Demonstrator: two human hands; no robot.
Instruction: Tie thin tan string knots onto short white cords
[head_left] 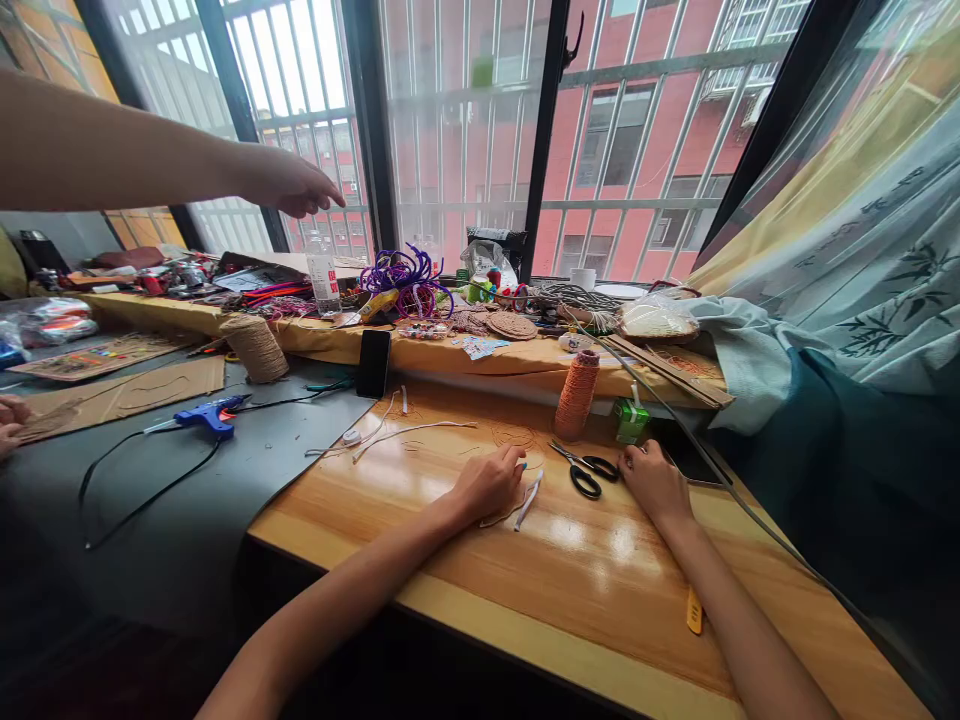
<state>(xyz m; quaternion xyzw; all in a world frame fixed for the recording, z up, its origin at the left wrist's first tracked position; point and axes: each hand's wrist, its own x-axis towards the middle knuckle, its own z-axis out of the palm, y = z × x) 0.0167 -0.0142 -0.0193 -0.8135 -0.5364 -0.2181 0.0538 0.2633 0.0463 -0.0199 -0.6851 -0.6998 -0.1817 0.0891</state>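
Note:
My left hand (491, 484) rests on the wooden table (450, 560), its fingers curled round something too small to make out. Beside it lie a short white strip (529, 500) and a thin cord. My right hand (655, 482) lies further right with bent fingers near the handles of the black scissors (585, 468); what its fingertips hold, if anything, is hidden. An orange spool of thread (577, 396) stands behind the scissors, and a green box (631, 420) is just behind my right hand. White cords (412, 430) lie to the left.
Another person's arm (150, 160) reaches in from the upper left. Their other hand touches cardboard (135, 395) at the left edge. A blue glue gun (206, 418), a twine spool (255, 348) and a phone (373, 364) are left. A cluttered ledge (442, 345) runs behind.

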